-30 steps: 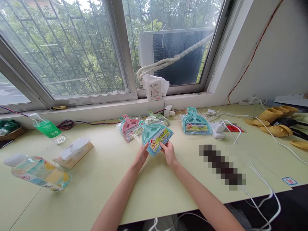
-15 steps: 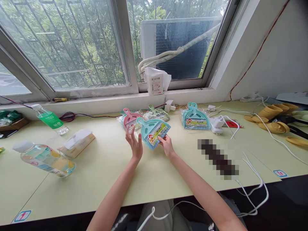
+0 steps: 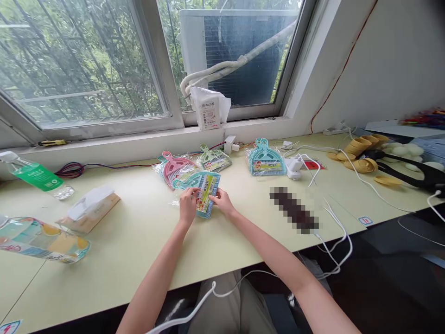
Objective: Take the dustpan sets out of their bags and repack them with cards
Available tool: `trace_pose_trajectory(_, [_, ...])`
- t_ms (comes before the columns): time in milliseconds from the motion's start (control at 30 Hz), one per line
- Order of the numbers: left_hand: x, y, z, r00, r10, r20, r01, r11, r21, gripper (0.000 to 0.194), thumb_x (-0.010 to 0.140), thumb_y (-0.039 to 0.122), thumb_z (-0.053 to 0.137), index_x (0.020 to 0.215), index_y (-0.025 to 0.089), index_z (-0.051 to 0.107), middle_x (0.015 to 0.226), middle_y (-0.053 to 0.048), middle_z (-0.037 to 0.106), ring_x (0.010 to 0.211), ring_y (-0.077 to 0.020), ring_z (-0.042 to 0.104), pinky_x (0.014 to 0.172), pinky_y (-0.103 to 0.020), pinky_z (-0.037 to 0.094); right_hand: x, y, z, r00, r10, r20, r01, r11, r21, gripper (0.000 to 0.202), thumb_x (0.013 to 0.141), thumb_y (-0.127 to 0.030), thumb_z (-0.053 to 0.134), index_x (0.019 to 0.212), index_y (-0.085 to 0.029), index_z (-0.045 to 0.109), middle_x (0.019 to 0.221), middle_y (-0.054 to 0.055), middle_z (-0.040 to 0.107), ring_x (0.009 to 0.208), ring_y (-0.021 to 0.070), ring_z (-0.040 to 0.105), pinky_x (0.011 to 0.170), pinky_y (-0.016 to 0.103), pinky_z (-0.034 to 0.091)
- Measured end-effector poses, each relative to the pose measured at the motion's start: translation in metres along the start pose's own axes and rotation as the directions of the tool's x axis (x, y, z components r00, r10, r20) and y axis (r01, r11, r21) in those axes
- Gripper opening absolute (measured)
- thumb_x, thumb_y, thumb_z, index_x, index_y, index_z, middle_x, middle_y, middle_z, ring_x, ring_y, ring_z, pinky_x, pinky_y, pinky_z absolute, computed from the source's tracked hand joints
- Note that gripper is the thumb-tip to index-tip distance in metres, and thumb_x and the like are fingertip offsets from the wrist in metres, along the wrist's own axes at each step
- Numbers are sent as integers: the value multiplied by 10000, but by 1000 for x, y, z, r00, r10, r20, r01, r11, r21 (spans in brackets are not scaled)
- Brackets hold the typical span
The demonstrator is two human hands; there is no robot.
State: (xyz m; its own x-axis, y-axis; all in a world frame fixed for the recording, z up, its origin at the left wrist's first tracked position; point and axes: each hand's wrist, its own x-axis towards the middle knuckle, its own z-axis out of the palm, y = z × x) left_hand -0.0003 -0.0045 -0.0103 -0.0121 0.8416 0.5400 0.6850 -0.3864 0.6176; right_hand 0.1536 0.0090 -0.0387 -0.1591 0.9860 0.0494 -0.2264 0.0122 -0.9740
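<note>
Blue dustpan set (image 3: pixel 200 181): in the hands, over table (image 3: pixel 139 260), about 12 o'clock from the lap (image 3: pixel 224 301); tilted, handle (image 3: pixel 177 184) toward 9 to 10 o'clock, label (image 3: pixel 207 191) facing the person; can't tell from where I stand if its lower edge touches down.
Right hand (image 3: pixel 223 202): clamped on set's right edge, thumb over label.
Left hand (image 3: pixel 188 206): near the other hand, fingers bent against set's front; gripping or only touching, can't tell.
Pink set (image 3: pixel 174 166): 10 to 11 o'clock of held set, just beside.
Green set (image 3: pixel 212 161): 1 o'clock, near.
Blue stack (image 3: pixel 264 160): 2 o'clock, wrapped.
White adapter (image 3: pixel 294 167): just beside stack.
Tissue pack (image 3: pixel 91 209): 9 o'clock, well apart.
</note>
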Motion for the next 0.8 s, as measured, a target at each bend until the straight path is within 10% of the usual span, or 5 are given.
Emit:
trace_pose_trajectory(333, [9, -6, -5, 995, 50, 90, -39, 993, -114, 213, 834, 286, 534, 964, 263, 700, 1064, -68, 568, 1048, -225, 524, 741, -326, 497, -4, -11, -1, 998, 58, 0, -58, 991, 118, 319, 647, -290, 698, 940, -205, 607, 939, 37, 691, 854, 203, 653, 699, 326, 557])
trace_pose_trajectory(800, [8, -14, -7, 974, 31, 226, -46, 997, 59, 315, 787, 206, 541, 1101, 225, 556, 847, -20, 534, 722, -158, 499, 626, -271, 445, -1, -8, -4, 996, 77, 33, -80, 991, 104, 284, 660, -236, 698, 932, -192, 627, 905, 38, 699, 811, 202, 660, 716, 362, 561])
